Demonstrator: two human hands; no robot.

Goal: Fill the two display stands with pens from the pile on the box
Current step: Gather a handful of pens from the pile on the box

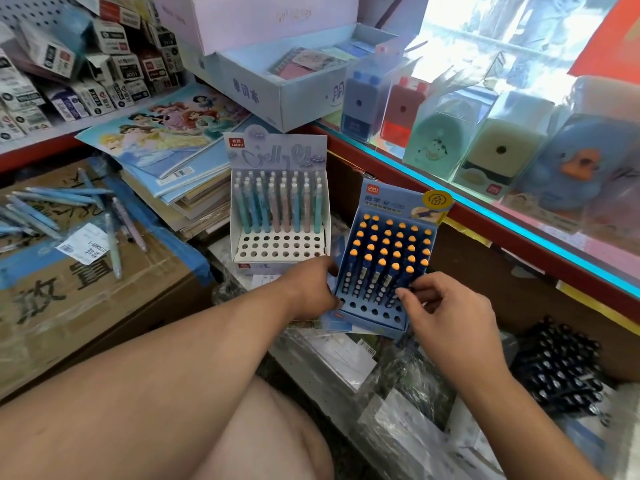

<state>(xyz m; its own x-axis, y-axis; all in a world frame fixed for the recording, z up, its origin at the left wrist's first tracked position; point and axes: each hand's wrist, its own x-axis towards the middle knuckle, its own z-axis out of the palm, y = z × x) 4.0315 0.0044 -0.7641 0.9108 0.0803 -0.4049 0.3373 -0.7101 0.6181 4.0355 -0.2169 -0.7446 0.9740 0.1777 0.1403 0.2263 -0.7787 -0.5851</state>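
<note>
A white display stand (279,251) holds pastel pens in its back rows, and its front rows of holes are bare. To its right leans a blue display stand (375,318) filled with dark blue pens with orange tops, its front row of holes bare. My left hand (313,289) grips the blue stand's left edge. My right hand (446,313) pinches a dark blue pen (401,284) at the stand's lower right. A pile of loose pastel pens (52,211) lies on the cardboard box (90,299) at the left.
A stack of notebooks (166,157) lies behind the box. A red-edged shelf (485,216) with boxed sharpeners (498,150) runs along the right. A bundle of dark pens (561,368) sits at lower right among plastic-wrapped packs (398,393). My knee (270,431) is at the bottom.
</note>
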